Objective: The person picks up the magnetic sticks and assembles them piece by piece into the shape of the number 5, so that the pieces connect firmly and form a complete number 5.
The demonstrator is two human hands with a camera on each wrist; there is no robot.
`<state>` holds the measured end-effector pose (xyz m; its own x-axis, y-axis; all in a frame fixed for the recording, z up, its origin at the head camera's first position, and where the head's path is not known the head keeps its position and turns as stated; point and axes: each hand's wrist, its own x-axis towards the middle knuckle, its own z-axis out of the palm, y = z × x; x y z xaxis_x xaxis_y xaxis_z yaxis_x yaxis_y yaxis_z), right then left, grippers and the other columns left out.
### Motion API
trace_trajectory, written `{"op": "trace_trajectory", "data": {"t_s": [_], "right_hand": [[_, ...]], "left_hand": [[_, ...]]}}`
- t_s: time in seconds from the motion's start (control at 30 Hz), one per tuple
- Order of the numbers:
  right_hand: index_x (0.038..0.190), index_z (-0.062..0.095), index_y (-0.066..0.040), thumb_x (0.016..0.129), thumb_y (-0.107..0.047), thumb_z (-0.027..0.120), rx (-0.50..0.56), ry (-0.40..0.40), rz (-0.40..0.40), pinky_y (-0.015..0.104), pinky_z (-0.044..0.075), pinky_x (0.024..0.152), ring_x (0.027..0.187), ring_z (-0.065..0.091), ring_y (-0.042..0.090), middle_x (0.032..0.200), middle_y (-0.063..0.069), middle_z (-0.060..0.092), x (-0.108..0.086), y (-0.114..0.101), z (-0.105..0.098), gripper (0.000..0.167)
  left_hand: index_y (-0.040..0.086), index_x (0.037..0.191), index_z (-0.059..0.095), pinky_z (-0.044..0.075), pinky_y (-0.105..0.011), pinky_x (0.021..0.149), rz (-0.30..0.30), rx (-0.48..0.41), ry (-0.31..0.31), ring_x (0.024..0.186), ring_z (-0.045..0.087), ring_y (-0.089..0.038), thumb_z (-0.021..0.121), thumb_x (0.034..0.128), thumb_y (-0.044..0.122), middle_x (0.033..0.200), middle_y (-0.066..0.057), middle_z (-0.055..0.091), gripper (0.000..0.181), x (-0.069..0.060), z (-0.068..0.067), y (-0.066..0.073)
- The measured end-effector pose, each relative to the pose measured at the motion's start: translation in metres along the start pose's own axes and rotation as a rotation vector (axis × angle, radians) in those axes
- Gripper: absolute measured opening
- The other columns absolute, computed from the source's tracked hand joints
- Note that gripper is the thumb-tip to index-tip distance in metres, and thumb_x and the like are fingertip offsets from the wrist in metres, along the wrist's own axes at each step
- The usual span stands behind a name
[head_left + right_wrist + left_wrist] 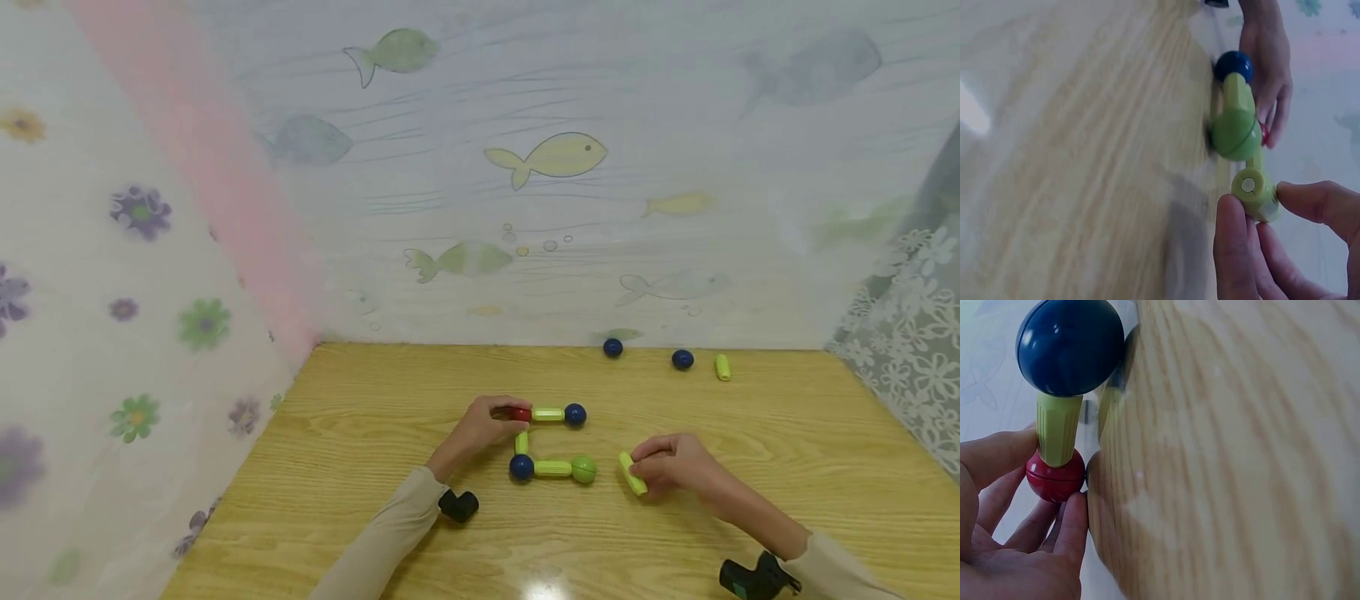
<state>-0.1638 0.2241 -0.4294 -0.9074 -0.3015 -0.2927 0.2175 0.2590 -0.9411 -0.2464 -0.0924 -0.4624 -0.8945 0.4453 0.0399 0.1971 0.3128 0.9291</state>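
My left hand [478, 427] grips a red ball [521, 414], the far left corner of a C-shaped frame of magnetic rods and balls. A yellow-green rod [548, 414] runs right from it to a blue ball [575, 415]. Another rod [521, 442] joins it to a nearer blue ball [522, 467], from which a third rod [552, 468] reaches a green ball [583, 469]. Right of the green ball, and apart from it, my right hand [678, 463] pinches a loose yellow-green magnetic rod [632, 475]. Its silvery end [1248, 185] shows in the right wrist view.
Two loose blue balls [612, 347] [682, 359] and a yellow-green rod [722, 367] lie near the back edge of the wooden table [405, 375]. Behind stands a fish-patterned curtain [450, 200]; a flowered one [142, 350] hangs at the left.
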Motion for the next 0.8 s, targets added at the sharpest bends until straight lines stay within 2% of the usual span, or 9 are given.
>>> {"op": "trace_trajectory", "data": {"t_s": [0.13,0.3,0.63,0.8], "right_hand": [[0.106,0.06,0.011,0.086,-0.012,0.068,0.033,-0.051,-0.016,0.04,0.056,0.068,0.074,0.066,0.02,0.089,0.007,0.064,-0.004,0.002,0.008,0.032],[0.105,0.06,0.01,0.085,-0.012,0.069,0.068,-0.076,-0.018,0.039,0.056,0.068,0.075,0.066,0.019,0.087,0.006,0.067,-0.007,0.004,0.021,0.031],[0.101,0.057,0.009,0.083,-0.009,0.071,0.097,-0.021,0.009,0.038,0.056,0.065,0.071,0.064,0.018,0.08,0.006,0.067,-0.011,0.004,0.052,0.029],[0.099,0.057,0.009,0.082,-0.008,0.071,0.099,0.007,-0.008,0.038,0.056,0.063,0.069,0.063,0.018,0.079,0.006,0.067,-0.008,0.005,0.06,0.027]], "left_hand": [[0.011,0.116,0.069,0.049,-0.029,0.086,0.004,-0.001,0.0,0.105,0.06,-0.018,0.071,0.0863,0.016,0.116,-0.002,0.064,0.03,0.001,0.0,-0.001],[0.011,0.116,0.069,0.049,-0.028,0.086,-0.003,0.001,0.006,0.104,0.061,-0.017,0.071,0.0861,0.016,0.115,-0.001,0.064,0.03,0.001,0.001,-0.001],[0.011,0.116,0.069,0.05,-0.029,0.085,-0.002,-0.009,0.012,0.103,0.061,-0.018,0.071,0.0863,0.014,0.115,-0.001,0.064,0.03,0.001,0.001,-0.001],[0.011,0.116,0.069,0.05,-0.029,0.085,0.004,0.005,0.013,0.102,0.061,-0.017,0.071,0.0863,0.015,0.115,-0.002,0.064,0.03,0.001,0.002,-0.002]]}}
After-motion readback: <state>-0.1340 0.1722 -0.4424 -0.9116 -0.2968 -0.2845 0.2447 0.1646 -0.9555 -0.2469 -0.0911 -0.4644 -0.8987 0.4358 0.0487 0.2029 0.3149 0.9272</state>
